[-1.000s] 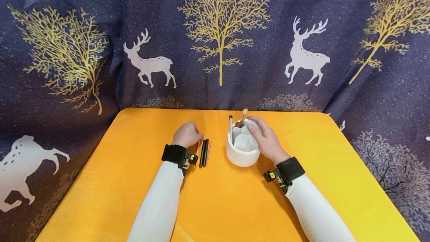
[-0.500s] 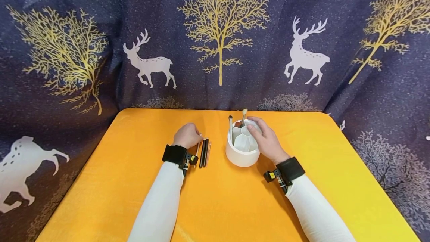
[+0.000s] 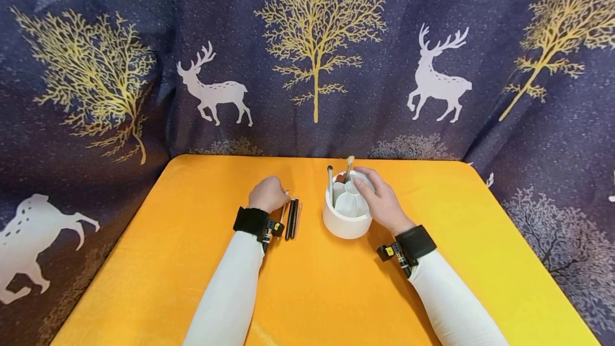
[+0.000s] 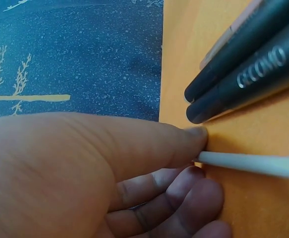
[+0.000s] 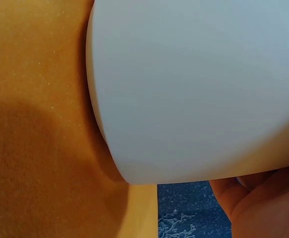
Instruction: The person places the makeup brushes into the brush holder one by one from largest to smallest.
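My left hand (image 3: 269, 194) pinches the end of a thin white stick (image 4: 253, 163) between thumb and fingers; the pinched end is hidden in the left wrist view. That stick lies just left of two black cosmetic pens (image 3: 291, 219) and a thin pink stick (image 3: 298, 220), all side by side on the table. My right hand (image 3: 380, 202) grips the right side of a round white divided organizer (image 3: 347, 227), thumb at its rim. Standing in the organizer are a grey-handled makeup brush (image 3: 330, 183) and a brush with pale bristles (image 3: 349, 167).
An orange-yellow cloth covers the table (image 3: 307, 292). Behind it hangs a dark blue curtain (image 3: 307, 138) printed with deer and trees, close to the table's far edge. Lettering shows on one black pen in the left wrist view.
My left hand has shifted very slightly to the right. The right hand and the organizer stay where they were.
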A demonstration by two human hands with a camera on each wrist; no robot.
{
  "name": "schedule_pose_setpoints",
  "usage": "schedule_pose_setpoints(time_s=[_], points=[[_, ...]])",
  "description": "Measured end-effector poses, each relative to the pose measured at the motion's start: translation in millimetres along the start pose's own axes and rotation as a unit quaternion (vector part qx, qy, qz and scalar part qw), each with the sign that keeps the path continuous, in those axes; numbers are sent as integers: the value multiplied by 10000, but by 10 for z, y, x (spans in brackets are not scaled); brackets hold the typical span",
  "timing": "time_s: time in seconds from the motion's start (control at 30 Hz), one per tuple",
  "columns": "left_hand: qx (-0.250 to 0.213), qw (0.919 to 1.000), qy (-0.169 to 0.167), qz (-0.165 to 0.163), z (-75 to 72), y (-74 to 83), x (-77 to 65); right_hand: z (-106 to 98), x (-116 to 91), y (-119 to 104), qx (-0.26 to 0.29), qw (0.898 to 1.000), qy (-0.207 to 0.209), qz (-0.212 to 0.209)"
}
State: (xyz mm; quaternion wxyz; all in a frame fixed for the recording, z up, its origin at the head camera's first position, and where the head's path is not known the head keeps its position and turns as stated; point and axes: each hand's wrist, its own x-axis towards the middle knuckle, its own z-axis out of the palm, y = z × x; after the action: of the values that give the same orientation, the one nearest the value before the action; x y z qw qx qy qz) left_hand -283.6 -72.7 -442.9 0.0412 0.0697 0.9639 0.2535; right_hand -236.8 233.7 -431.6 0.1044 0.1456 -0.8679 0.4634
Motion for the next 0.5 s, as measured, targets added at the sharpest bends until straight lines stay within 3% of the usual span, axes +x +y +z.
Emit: schedule_pose_setpoints(time_s=[0.5], points=[[3, 9999, 95, 35, 0, -6, -11, 1, -6, -20, -16, 10000, 13, 14]])
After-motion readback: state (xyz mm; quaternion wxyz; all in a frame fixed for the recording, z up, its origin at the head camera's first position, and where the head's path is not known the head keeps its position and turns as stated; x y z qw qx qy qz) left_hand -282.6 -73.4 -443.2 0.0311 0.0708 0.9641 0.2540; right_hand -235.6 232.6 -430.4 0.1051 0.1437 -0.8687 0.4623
